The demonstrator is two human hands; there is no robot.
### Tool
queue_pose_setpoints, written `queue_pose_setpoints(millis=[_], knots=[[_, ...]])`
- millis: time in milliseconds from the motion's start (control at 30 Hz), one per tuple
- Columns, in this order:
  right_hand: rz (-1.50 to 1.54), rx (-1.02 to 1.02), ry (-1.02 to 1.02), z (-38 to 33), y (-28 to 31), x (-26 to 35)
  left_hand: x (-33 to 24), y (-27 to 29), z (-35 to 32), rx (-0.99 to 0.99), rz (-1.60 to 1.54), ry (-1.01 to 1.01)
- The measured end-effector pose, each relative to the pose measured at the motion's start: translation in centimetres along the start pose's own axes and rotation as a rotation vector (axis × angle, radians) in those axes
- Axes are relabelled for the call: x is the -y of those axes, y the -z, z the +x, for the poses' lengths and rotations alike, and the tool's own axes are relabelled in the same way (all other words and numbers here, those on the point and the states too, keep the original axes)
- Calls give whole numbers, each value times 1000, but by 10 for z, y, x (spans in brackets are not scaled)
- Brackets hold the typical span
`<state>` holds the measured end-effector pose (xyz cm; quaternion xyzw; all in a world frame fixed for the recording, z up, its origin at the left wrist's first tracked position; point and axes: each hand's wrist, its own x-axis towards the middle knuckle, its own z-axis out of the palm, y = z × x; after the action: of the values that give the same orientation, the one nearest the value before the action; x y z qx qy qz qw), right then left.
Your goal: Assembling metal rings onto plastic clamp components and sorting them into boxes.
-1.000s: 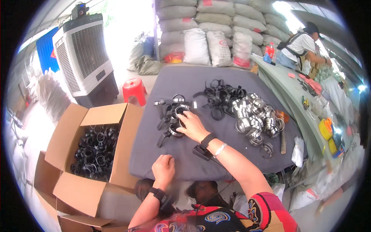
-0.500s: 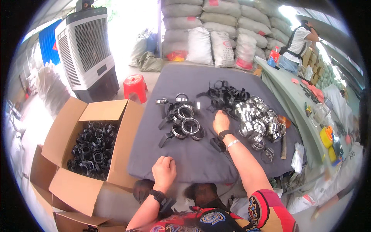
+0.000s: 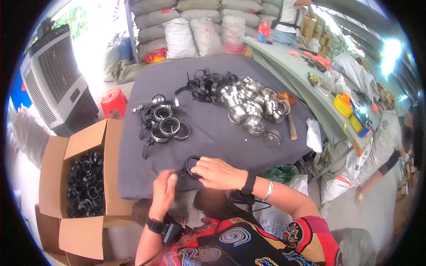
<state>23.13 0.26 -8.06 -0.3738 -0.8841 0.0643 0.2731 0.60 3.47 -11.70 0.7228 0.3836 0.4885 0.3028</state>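
A black ring with a short handle [image 3: 188, 166] is in my right hand [image 3: 219, 173], whose fingers are closed on its right side above the table's front edge. My left hand [image 3: 163, 193] is just left of it, close to the ring's handle. Its fingers are smeared by motion, and whether they touch the handle cannot be made out. Beyond my hands, at the left of the table, lies a group of black-handled rings with shiny metal bands [image 3: 169, 126]. Farther back is a pile of plain black rings [image 3: 205, 85], with a heap of silver metal rings [image 3: 253, 101] to its right.
The grey-covered table [image 3: 213, 137] also bears a wooden-handled hammer [image 3: 292, 127]. An open cardboard box [image 3: 53, 162] of black rings stands left, near a red stool [image 3: 114, 102] and an air cooler [image 3: 57, 75]. A green-covered table [image 3: 284, 60] runs along the right; a person [image 3: 289, 17] stands beyond.
My right hand has come back from the black pile to the table's front edge with a black ring. My left hand has moved up beside it. The view has turned right.
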Motion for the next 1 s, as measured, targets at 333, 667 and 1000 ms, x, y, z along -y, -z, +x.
queue_pose_setpoints(millis=[333,667,1000], knots=[[-650,-427,-780,-100,60,-56,17,-1,-57,78,-523,552],[-635,-455,-681,-122,87,-89,19,6,-70,-5,-562,593],[711,-88,-965,-44,16,-71,42,10,-80,-12,-509,536]])
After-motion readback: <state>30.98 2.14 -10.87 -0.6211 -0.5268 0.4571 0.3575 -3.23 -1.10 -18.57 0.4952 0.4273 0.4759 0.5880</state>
